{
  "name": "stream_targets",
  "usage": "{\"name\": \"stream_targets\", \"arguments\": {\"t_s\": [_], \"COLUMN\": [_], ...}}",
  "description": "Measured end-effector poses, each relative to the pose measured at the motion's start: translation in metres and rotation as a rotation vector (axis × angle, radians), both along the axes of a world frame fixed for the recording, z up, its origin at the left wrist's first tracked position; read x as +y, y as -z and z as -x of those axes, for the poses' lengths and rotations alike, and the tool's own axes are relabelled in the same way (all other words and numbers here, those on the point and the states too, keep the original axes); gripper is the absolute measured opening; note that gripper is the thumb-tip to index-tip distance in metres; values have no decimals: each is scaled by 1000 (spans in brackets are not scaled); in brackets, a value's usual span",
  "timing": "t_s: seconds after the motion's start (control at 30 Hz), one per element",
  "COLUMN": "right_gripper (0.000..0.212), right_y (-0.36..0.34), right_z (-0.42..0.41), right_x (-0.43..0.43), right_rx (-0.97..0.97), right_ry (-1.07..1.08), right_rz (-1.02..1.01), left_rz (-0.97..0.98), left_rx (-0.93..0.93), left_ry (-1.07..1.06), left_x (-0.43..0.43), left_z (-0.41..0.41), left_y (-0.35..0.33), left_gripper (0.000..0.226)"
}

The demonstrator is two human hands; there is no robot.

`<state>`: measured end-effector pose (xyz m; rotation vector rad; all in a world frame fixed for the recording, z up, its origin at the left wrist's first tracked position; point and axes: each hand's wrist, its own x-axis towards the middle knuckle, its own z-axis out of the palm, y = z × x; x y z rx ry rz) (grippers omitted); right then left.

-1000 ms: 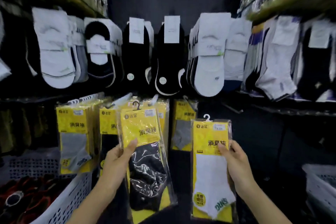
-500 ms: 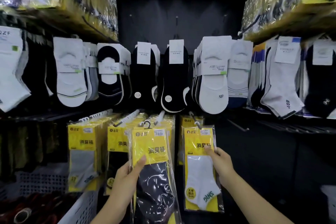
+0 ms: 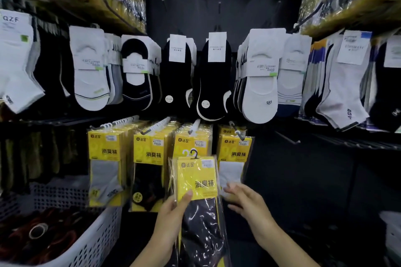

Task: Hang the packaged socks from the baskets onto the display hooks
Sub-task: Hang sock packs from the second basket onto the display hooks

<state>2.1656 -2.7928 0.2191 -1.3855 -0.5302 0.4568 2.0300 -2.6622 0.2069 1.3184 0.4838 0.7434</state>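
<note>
My left hand (image 3: 171, 214) grips a yellow packet of black socks (image 3: 198, 193) by its left edge, held upright below the third hook (image 3: 196, 124). The packet's black hanger (image 3: 193, 154) sits at its top, free of any hook. My right hand (image 3: 247, 201) is open with fingers spread, just right of that packet and below a yellow packet of white socks (image 3: 233, 158) that hangs on the fourth hook (image 3: 235, 130). More yellow packets hang in rows on the two hooks to the left: grey socks (image 3: 105, 165) and black socks (image 3: 148, 167).
A white perforated basket (image 3: 95, 240) with dark red items stands at the lower left. Another white basket edge (image 3: 392, 230) shows at the lower right. Unpackaged white and black socks hang on the row above. An empty hook (image 3: 286, 137) juts out right of the yellow packets.
The white-sock packet now hangs on the fourth hook and my right hand has let go and drawn back. The black-sock packet has shifted right, toward the third hook.
</note>
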Motion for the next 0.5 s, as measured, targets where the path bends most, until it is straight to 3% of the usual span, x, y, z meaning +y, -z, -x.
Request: {"name": "stream_targets", "arguments": {"t_s": [0.1, 0.23, 0.4, 0.5], "right_gripper": [17, 19, 16, 14], "right_y": [1, -1, 0, -8], "right_z": [19, 23, 8, -13], "right_x": [-8, -15, -24, -33], "right_rx": [-95, -76, -20, -2], "right_ry": [-16, 29, 100, 216], "right_rz": [-9, -69, -46, -69], "left_rz": [-21, -57, -114, -186], "left_rx": [19, 96, 67, 14], "left_ry": [-23, -47, -28, -79], "left_x": [-12, -18, -14, -1], "left_z": [-4, -8, -6, -1], "left_y": [1, 6, 0, -3], "left_gripper": [46, 71, 29, 23]}}
